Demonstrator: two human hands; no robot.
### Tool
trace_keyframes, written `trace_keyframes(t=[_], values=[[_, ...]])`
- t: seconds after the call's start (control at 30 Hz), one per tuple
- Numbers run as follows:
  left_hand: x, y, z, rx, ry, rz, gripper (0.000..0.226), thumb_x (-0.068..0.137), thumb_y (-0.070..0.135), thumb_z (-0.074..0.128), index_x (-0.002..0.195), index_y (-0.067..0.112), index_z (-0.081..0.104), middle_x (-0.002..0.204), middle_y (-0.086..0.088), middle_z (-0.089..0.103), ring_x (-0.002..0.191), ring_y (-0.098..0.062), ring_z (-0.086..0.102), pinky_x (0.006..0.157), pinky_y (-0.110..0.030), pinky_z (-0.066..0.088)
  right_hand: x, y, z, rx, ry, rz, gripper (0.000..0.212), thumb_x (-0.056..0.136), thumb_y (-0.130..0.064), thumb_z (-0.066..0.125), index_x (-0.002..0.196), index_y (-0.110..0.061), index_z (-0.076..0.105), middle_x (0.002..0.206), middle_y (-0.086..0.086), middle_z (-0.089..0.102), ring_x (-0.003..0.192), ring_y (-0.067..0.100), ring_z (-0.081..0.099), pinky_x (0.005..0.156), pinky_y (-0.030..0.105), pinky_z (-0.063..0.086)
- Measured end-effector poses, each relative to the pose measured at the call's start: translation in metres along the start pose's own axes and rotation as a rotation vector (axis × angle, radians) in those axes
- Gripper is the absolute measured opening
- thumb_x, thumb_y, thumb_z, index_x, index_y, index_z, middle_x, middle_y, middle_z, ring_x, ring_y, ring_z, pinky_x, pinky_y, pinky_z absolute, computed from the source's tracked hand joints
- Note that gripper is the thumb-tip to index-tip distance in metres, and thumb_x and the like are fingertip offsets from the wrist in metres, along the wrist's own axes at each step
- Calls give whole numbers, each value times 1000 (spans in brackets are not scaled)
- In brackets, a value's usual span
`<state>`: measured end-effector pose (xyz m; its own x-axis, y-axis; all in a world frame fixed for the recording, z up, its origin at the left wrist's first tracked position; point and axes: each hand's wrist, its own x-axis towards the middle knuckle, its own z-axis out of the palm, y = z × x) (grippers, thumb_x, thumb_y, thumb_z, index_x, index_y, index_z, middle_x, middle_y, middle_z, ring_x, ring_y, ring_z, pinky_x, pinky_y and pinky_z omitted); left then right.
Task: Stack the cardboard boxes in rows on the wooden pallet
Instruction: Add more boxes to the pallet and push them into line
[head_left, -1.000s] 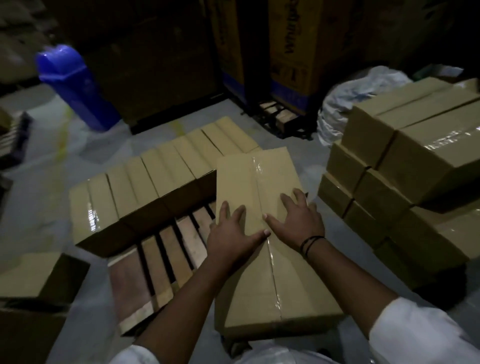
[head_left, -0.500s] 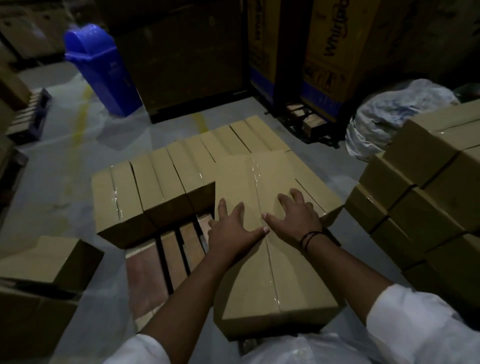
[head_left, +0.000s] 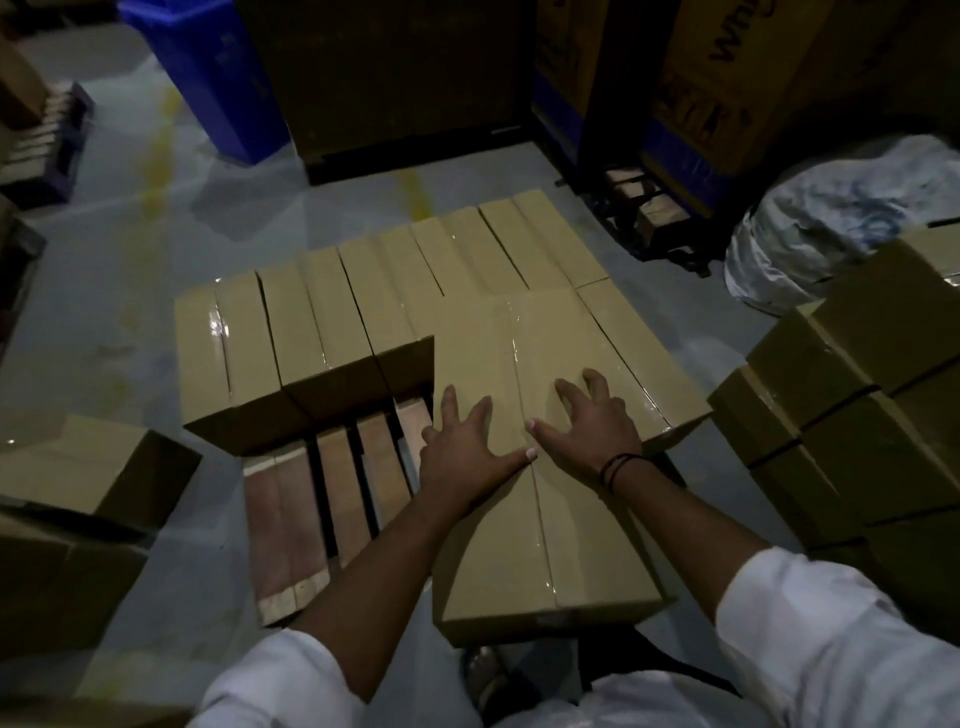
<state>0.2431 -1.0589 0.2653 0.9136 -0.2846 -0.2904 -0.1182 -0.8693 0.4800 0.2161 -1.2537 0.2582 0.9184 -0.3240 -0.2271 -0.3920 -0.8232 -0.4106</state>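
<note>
Box (head_left: 540, 457) centre frame: tan, long, glossy taped seam; left hand (head_left: 465, 449) and right hand (head_left: 589, 426) flat, fingers spread, pressing its top; pallet (head_left: 311, 499) slats lower left.

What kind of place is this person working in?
Probably a warehouse or stockroom: a wooden pallet sits on a bare concrete floor, stacks of sealed cardboard boxes stand alongside, and tall printed cartons are stored behind.

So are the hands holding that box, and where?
Not gripped: left hand and right hand lie flat, fingers spread, on top of the cardboard box.
</note>
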Motion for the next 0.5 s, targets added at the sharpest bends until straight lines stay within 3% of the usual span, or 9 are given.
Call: trace_keyframes(t=[0.33,0.5], values=[[108,15,84,-59,-7,-139,106,71,87,61,159,41,24,169,7,-12,148,-45,22,110,-55,38,126,72,38,-20,-84,-91,86,75,-81,52,149,-38,36,163,-7,10,139,34,34,109,49,41],[173,14,142,-80,-28,-185,109,71,92,54,159,46,11,167,10,-25,151,-46,15,111,-57,36,203,112,75,-65,-49,-166,79,80,-75,54,147,-35,39,163,0,14,137,34,36,106,50,43]])
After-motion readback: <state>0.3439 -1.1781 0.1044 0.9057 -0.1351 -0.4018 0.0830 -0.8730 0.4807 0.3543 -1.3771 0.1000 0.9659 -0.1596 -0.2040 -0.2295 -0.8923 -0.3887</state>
